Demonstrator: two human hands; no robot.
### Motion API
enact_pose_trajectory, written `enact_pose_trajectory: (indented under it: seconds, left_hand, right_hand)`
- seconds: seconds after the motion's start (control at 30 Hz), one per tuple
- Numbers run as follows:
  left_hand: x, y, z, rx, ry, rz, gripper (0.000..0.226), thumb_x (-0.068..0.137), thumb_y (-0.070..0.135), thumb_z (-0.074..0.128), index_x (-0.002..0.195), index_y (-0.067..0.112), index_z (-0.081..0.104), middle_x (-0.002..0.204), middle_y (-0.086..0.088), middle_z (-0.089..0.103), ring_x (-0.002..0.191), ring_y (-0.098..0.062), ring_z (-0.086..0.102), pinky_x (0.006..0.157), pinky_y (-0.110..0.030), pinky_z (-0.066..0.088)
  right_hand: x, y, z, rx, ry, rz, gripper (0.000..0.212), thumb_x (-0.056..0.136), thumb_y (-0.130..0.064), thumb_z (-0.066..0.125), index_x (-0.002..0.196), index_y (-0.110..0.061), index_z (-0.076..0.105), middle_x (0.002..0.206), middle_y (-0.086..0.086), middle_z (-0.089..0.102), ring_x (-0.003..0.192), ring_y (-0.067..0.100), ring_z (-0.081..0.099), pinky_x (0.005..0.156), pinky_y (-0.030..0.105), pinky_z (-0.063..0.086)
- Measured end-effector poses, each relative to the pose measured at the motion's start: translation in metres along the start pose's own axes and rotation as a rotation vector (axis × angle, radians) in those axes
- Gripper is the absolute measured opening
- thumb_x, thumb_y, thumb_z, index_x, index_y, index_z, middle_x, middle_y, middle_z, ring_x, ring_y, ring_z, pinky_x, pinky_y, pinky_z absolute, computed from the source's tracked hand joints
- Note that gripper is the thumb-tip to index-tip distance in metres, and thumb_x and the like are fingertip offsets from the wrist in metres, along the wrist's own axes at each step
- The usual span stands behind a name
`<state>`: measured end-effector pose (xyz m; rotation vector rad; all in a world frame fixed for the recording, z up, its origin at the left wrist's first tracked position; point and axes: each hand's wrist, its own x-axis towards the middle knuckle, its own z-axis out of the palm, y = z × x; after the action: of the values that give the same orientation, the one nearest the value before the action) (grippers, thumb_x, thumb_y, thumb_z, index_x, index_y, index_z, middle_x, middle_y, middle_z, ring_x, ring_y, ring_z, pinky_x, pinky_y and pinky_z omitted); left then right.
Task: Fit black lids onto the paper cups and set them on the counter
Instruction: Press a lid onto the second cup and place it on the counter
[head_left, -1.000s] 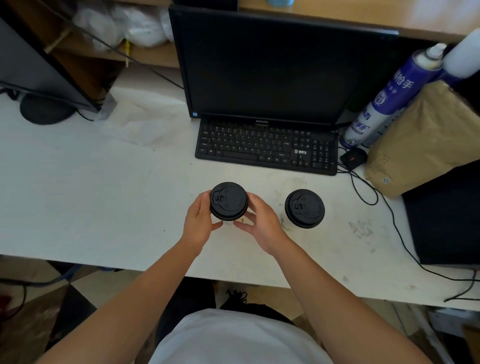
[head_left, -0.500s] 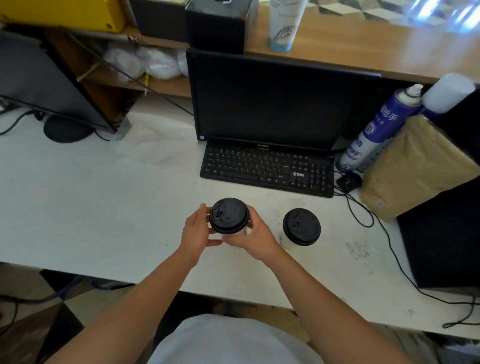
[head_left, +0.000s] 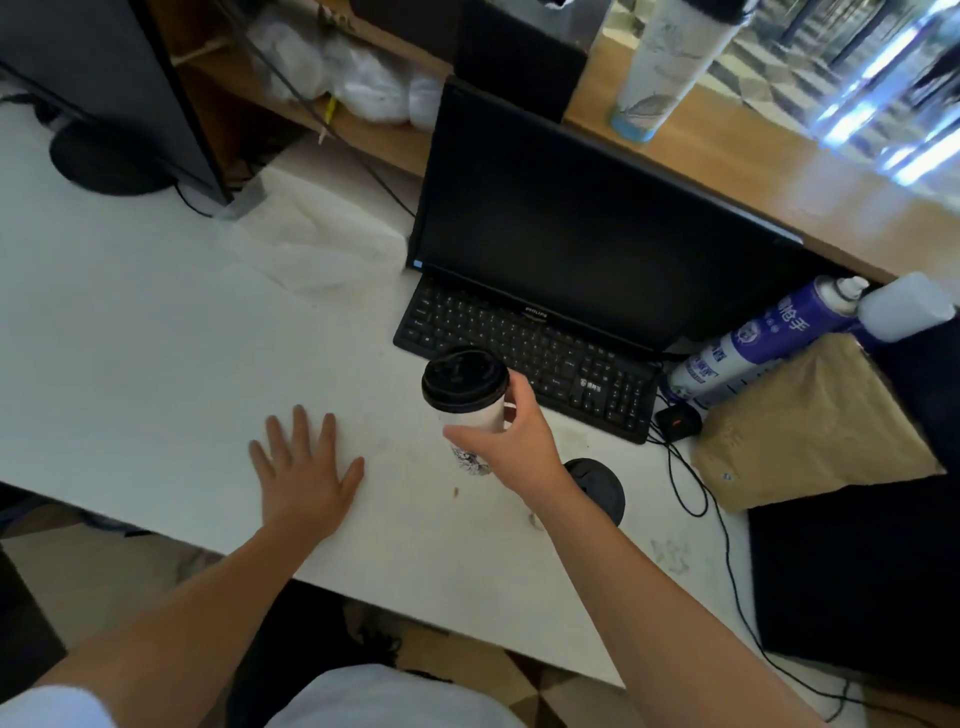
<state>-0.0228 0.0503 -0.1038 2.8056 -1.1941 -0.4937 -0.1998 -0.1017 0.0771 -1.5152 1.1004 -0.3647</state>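
"Space on that white desk (head_left: 130, 364), where is it?"

"Mostly to the left of the keyboard (head_left: 524, 358), where the widest stretch of white top shows. The left hand (head_left: 304, 475) lies flat there, fingers spread and straight, grasping nothing, its wrist crossing the near edge. On the right it is tighter: a spray can (head_left: 763, 348) and a brown paper bag (head_left: 810, 421) crowd that end, and black cables trail over the top beside them."

"And the paper cup (head_left: 475, 421)?"

"The right hand (head_left: 511, 441) has its thumb and fingers wrapped round it, just in front of the keyboard. It leans a little. I can't tell whether its base touches the desk. Its black lid (head_left: 464, 382) sits on the rim, so what is inside is hidden."

"Any more?"

"A second cup (head_left: 605, 488) stands on the desk just beyond the right forearm, which covers part of it, and only its black lid shows. So two lidded cups. One taller patterned cup (head_left: 660, 67) stands up on the wooden counter (head_left: 779, 171) behind the monitor (head_left: 571, 234), its top cut off from view. The bag's contents can't be seen either."

"Screens?"

"Two, both dark: that one over the keyboard and another monitor (head_left: 104, 78) at the far left"
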Motion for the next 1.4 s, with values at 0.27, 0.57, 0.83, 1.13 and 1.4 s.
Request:
enact_pose_trajectory:
  seconds: [0.27, 0.57, 0.83, 1.13, 1.4]
  left_hand:
    - [-0.001, -0.011, 0.005, -0.061, 0.122, -0.016, 0.086, 0.090, 0.074, 0.022, 0.160, 0.024, 0.019, 0.168, -0.013, 0.011, 0.153, -0.046, -0.003, 0.120, -0.059, -0.009]
    - [0.000, -0.005, 0.009, -0.064, 0.161, 0.020, 0.085, 0.091, 0.073, 0.026, 0.160, 0.023, 0.023, 0.167, -0.014, 0.015, 0.153, -0.045, -0.001, 0.121, -0.061, -0.002]
    - [0.000, -0.006, 0.013, -0.070, 0.201, 0.024, 0.084, 0.091, 0.072, 0.025, 0.159, 0.022, 0.024, 0.167, -0.015, 0.015, 0.153, -0.042, -0.004, 0.121, -0.060, -0.004]
    - [0.002, -0.005, 0.016, -0.086, 0.214, 0.021, 0.084, 0.091, 0.072, 0.025, 0.159, 0.022, 0.025, 0.167, -0.015, 0.017, 0.153, -0.045, 0.001, 0.121, -0.061, -0.003]
    - [0.002, -0.006, 0.015, -0.086, 0.218, 0.025, 0.084, 0.091, 0.072, 0.025, 0.159, 0.022, 0.025, 0.167, -0.015, 0.016, 0.152, -0.039, -0.010, 0.121, -0.059, -0.007]
  right_hand:
    - [0.022, -0.021, 0.018, -0.426, -0.070, -0.153, 0.085, 0.069, -0.016, 0.091, 0.141, -0.029, 0.049, 0.134, -0.005, 0.054, 0.119, 0.007, 0.054, 0.100, 0.020, 0.049]
    - [0.042, -0.075, -0.006, -1.243, -0.051, -0.599, 0.079, 0.071, -0.020, 0.084, 0.142, -0.027, 0.051, 0.133, 0.006, 0.048, 0.123, 0.031, 0.048, 0.116, 0.061, 0.030]
    - [0.035, -0.158, -0.005, -1.829, -0.165, -0.627, 0.082, 0.078, -0.020, 0.079, 0.148, -0.031, 0.039, 0.145, 0.011, 0.038, 0.137, 0.037, 0.035, 0.123, 0.063, 0.010]
    - [0.021, -0.177, 0.031, -2.270, -0.178, -0.662, 0.068, 0.080, -0.029, 0.077, 0.142, -0.022, 0.048, 0.143, 0.018, 0.042, 0.136, 0.042, 0.037, 0.118, 0.066, 0.018]
    - [0.025, -0.125, 0.067, -2.409, -0.170, -0.551, 0.044, 0.096, -0.028, 0.061, 0.138, -0.018, 0.055, 0.143, 0.019, 0.043, 0.135, 0.043, 0.037, 0.117, 0.066, 0.018]
